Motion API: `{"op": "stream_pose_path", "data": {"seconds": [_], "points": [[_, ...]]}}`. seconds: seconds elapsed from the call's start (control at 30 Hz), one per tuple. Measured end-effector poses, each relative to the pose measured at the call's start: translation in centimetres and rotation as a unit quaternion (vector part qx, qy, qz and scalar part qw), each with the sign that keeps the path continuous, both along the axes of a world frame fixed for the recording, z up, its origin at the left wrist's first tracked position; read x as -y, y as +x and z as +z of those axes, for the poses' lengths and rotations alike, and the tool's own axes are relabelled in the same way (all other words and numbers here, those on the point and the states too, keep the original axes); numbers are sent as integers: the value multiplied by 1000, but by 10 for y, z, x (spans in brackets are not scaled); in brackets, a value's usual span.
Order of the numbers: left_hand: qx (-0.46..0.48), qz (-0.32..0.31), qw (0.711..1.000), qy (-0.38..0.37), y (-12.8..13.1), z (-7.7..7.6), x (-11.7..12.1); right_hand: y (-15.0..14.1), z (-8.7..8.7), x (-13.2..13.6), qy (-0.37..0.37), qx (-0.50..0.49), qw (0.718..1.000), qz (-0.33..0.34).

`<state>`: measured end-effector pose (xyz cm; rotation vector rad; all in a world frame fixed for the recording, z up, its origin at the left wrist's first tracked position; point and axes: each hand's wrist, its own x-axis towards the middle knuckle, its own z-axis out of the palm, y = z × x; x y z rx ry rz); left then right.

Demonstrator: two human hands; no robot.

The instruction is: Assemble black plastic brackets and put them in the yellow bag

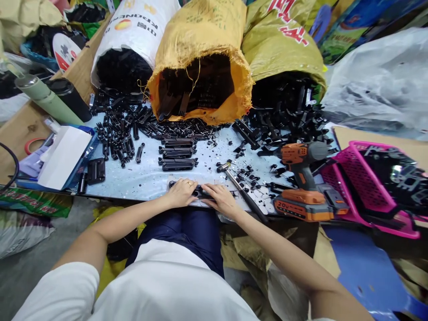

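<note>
Both hands are at the table's front edge on a long black plastic part [200, 191]. My left hand [181, 192] has its fingers closed over the part's left portion. My right hand [220, 198] lies across its right portion, with fingers fairly straight and pressed on it. The hands cover much of the part. Just beyond them, several similar black assemblies [178, 154] lie stacked in a row. A hammer [239, 183] with a black handle rests right of my right hand, beside small black pieces and pins [249, 176].
An orange cordless drill [302, 174] stands at the right, beside a pink basket [371, 178] of black parts. Open sacks, one white [133, 31], one orange [200, 35] and one olive [281, 44], spill black parts at the back. A green bottle [47, 98] leans at left.
</note>
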<state>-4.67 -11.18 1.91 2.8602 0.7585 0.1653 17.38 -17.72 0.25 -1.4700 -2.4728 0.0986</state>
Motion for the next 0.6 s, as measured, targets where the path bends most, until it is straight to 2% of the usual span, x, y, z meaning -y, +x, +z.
{"op": "stream_pose_path", "data": {"seconds": [0.1, 0.2, 0.3, 0.33, 0.4, 0.47, 0.5, 0.53, 0.6], "points": [[-9, -4, 999, 53, -9, -2, -4, 9, 4, -3, 7, 72, 996, -50], [11, 19, 998, 59, -21, 7, -7, 6, 26, -5, 12, 55, 998, -41], [114, -2, 993, 5, -33, 35, 5, -9, 61, 7, -16, -76, 996, 52], [163, -23, 986, -31, -37, 48, 14, -16, 72, 14, -41, -139, 985, 95], [247, -64, 959, -122, -41, 72, 36, -32, 88, 30, -99, -263, 944, 171], [299, -92, 930, -193, -39, 89, 58, -51, 89, 44, -133, -369, 898, 199], [323, -94, 918, -211, -37, 94, 67, -62, 84, 48, -134, -403, 886, 187], [349, -86, 908, -216, -33, 95, 74, -73, 77, 50, -122, -420, 885, 157], [405, -32, 893, -191, -27, 89, 82, -96, 56, 47, -89, -370, 921, 86]]}}
